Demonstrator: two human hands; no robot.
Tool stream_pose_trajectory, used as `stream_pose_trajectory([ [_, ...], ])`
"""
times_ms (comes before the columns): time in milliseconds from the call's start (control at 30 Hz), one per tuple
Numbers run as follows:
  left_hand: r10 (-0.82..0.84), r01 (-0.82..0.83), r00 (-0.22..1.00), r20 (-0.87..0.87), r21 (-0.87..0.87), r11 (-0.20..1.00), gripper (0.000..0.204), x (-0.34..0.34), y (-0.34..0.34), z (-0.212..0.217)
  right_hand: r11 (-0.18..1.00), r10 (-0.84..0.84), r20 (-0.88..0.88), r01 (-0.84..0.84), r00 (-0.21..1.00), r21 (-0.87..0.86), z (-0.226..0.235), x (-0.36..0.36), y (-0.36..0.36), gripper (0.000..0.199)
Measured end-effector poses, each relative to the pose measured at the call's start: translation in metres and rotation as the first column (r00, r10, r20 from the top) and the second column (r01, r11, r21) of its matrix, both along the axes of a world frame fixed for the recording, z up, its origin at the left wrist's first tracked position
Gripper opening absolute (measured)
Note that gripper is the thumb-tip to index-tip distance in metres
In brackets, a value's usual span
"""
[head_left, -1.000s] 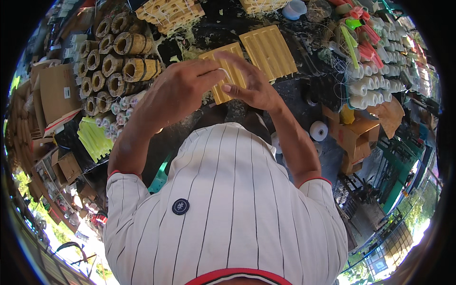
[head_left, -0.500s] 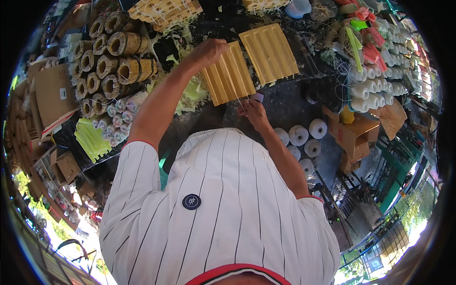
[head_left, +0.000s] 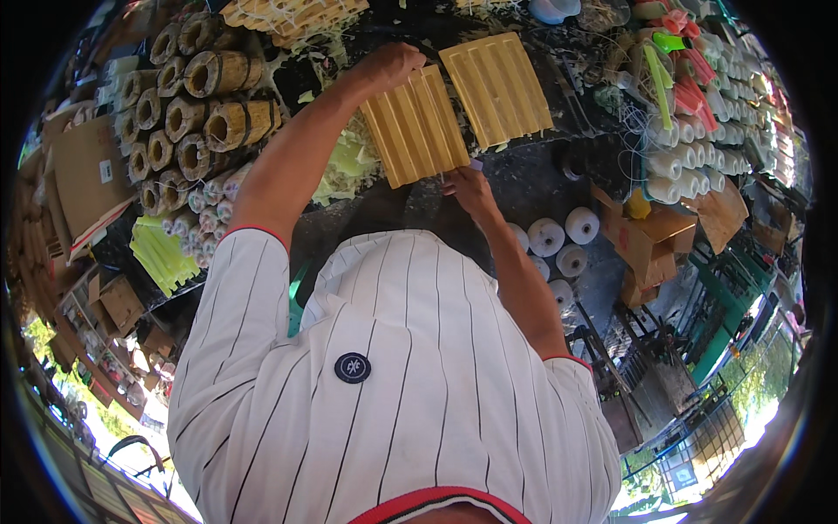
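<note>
Two yellow grooved plates lie on the dark worktop. Over the far left corner of the left-hand plate (head_left: pixel 415 127) is my left hand (head_left: pixel 394 66), its fingers pinched together on a thin white thread. The thread runs along a groove towards the near edge. There my right hand (head_left: pixel 469 187) is closed on the thread's other end, just off the plate; the fingertips are partly hidden. Beside it on the right, the other grooved plate (head_left: pixel 496 90) lies with nothing touching it.
Hollow octagonal tubes (head_left: pixel 209 74) are stacked at left, above wrapped rolls (head_left: pixel 209 218) and pale green sticks (head_left: pixel 161 253). Green shavings (head_left: pixel 353 162) litter the worktop. Thread cones (head_left: pixel 546 237) and a cardboard box (head_left: pixel 646 244) stand lower right; white rolls (head_left: pixel 690 162) are stacked far right.
My left hand has shifted slightly up and outward along the plate's far edge. My right hand stays near the close edge, and the thread now lies lower against the grooves.
</note>
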State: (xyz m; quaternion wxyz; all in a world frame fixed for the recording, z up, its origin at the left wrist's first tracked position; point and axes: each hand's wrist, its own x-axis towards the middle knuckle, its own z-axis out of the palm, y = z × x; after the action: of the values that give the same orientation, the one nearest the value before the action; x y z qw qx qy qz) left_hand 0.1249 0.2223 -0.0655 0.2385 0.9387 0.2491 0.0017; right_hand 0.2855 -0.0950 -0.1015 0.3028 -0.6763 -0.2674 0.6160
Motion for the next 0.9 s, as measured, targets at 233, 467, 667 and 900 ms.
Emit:
stream_pose_trajectory([
  [233, 0.007, -0.007, 1.0, 0.013, -0.035, 0.999, 0.032, -0.003, 0.0, -0.003, 0.999, -0.045, -0.024, 0.044, 0.999, -0.024, 0.006, -0.002, 0.0, 0.039],
  [467, 0.084, -0.082, 0.996, 0.01, -0.1, 0.992, 0.039, -0.003, -0.005, 0.004, 0.995, -0.093, -0.091, 0.091, 0.991, -0.031, 0.002, -0.002, -0.003, 0.04],
  [667, 0.186, -0.21, 0.976, -0.115, -0.26, 0.943, 0.026, -0.008, -0.002, 0.023, 0.993, 0.103, 0.476, -0.114, 0.874, -0.006, 0.027, 0.0, -0.009, 0.042],
  [900, 0.433, -0.396, 0.899, 0.066, -0.303, 0.867, 0.036, -0.025, -0.011, 0.003, 0.948, 0.162, 0.85, -0.319, 0.502, 0.008, 0.071, -0.025, -0.017, 0.04],
])
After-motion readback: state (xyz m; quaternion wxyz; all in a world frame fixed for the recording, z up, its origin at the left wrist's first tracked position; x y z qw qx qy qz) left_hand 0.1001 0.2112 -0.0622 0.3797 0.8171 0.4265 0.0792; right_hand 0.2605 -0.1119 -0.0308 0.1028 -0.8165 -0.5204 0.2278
